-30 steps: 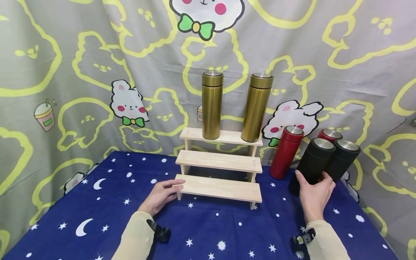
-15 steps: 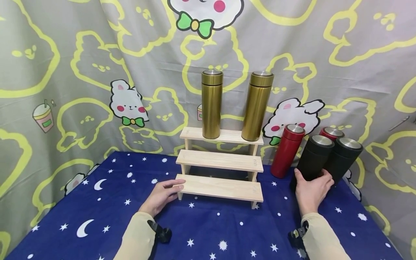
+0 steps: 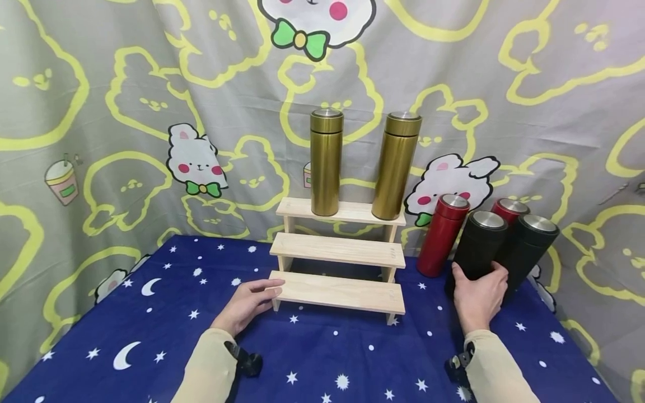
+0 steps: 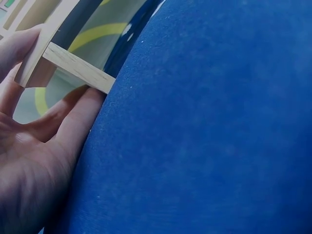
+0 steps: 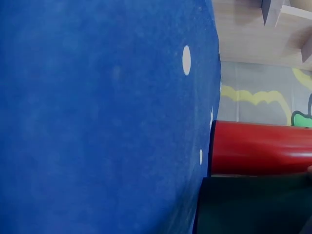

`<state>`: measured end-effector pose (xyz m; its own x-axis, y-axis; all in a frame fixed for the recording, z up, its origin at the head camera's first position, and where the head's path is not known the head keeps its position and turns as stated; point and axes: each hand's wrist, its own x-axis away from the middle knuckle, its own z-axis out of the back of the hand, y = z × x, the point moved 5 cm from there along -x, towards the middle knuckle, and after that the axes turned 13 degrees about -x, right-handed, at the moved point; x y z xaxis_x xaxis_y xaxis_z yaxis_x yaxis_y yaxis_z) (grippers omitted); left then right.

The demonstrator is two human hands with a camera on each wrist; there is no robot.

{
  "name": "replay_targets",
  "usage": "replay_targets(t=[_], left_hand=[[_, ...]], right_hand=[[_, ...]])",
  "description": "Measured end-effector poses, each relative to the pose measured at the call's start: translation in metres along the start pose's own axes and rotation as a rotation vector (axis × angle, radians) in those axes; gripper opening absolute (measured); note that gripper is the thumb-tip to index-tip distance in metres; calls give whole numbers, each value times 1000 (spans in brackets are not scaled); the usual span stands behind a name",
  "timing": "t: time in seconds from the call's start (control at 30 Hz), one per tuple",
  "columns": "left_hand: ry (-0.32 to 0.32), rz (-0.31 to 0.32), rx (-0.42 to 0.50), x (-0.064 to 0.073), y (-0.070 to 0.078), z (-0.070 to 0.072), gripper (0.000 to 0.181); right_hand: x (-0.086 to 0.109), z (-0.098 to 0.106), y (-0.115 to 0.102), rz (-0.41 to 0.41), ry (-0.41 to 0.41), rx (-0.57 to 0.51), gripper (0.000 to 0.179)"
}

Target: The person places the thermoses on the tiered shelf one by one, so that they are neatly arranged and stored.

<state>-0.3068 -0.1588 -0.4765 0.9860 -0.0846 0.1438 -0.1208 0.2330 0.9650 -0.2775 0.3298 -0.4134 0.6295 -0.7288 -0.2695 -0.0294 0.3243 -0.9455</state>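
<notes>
My right hand (image 3: 478,296) grips a black thermos bottle (image 3: 477,246) low on its body, at the right of the head view. Just right of it stands a second black thermos bottle (image 3: 531,252). A red thermos bottle (image 3: 442,238) is close on the left, and another red thermos bottle (image 3: 513,206) shows mostly its lid behind the black ones. At the other side, my left hand (image 3: 244,308) holds the left end of a three-step wooden stand (image 3: 337,292). In the left wrist view its thumb lies on the board, with fingers beside the leg (image 4: 80,68).
Two gold thermos bottles, one left (image 3: 326,168) and one right (image 3: 397,170), stand on the stand's top step. A dark blue star-patterned cloth (image 3: 353,358) covers the table. Behind hangs a grey curtain (image 3: 242,101) with cartoon animals.
My right hand has shifted slightly left with the black thermos bottle, so the gap to the other black bottle is wider at the lids. My left hand stays on the stand.
</notes>
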Motion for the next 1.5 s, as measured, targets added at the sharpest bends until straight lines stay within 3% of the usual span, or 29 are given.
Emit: replay_targets(t=[0.23, 0.47, 1.07, 1.5], left_hand=[[-20, 4, 13, -1, 0, -1, 35], [0, 8, 12, -1, 1, 0, 34], [3, -3, 11, 4, 1, 0, 37], [8, -2, 13, 4, 2, 0, 36]], right_hand=[[5, 2, -5, -6, -59, 12, 82], [5, 4, -12, 14, -101, -20, 83], [16, 13, -31, -24, -176, -44, 86], [27, 17, -59, 17, -181, -67, 77]])
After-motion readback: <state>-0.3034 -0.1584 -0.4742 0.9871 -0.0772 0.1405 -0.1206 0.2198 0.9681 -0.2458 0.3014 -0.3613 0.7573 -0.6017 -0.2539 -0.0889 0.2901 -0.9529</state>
